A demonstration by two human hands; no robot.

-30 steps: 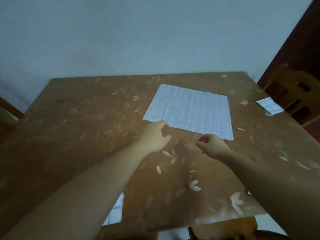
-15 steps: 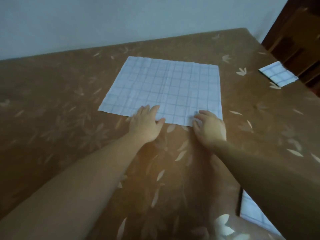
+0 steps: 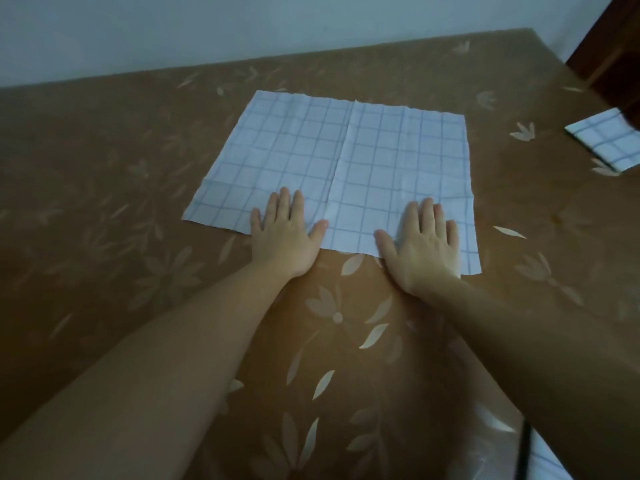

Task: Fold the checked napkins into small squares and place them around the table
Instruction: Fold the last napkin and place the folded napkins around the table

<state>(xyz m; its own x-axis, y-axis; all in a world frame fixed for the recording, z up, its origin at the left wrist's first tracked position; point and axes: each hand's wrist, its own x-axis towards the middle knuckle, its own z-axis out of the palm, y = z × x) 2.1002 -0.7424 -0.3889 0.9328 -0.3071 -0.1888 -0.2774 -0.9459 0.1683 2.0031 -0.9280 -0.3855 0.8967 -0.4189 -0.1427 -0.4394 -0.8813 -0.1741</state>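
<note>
A white napkin with blue checks (image 3: 346, 157) lies spread flat in the middle of the brown flower-patterned table (image 3: 104, 209), with a crease down its centre. My left hand (image 3: 285, 237) rests palm down on its near edge, left of the crease, fingers spread. My right hand (image 3: 420, 245) presses flat on the near right part, fingers apart. Neither hand grips the cloth. A second checked napkin, folded into a small square (image 3: 604, 140), lies at the table's right edge.
A pale wall runs behind the table's far edge. Dark wooden furniture (image 3: 613, 46) stands at the upper right. A pale patch, possibly another napkin, (image 3: 554, 459) shows at the bottom right under my right forearm.
Both hands moved forward from the bare table onto the napkin's near edge and flattened out, then spread wider apart. The camera leaned closer over the napkin.
</note>
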